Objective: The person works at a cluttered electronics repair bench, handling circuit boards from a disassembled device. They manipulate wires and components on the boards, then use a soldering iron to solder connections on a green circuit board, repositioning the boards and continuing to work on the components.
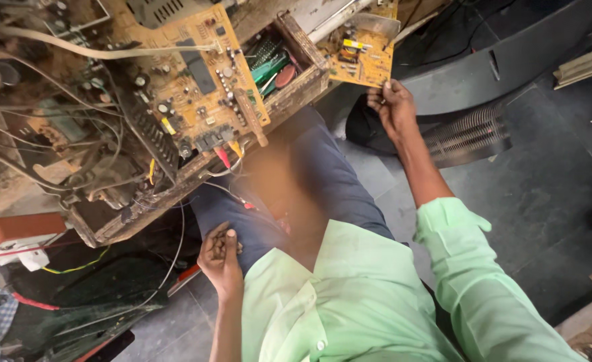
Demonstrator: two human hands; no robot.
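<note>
A person in a pale green shirt reaches out with the right hand (391, 104), fingers pinched on the lower edge of a small orange circuit board (360, 57) held up at the corner of a wooden bench. The board looks light and stiff but fragile, its face crowded with small components; a bare edge, such as the one now gripped, seems the safest hold. The left hand (221, 253) rests on the knee with fingers curled in; whether it grips anything cannot be told. Just left of the grip, a wooden tray (303, 64) holds green parts, and beyond it a larger circuit board (195, 80) lies tilted among a tangle of wires (75, 134). To the right of the gripping hand sits a dark plastic casing (470, 134) with ribbed vents. The tray's corner and loose leads crowd the small board closely on its left.
</note>
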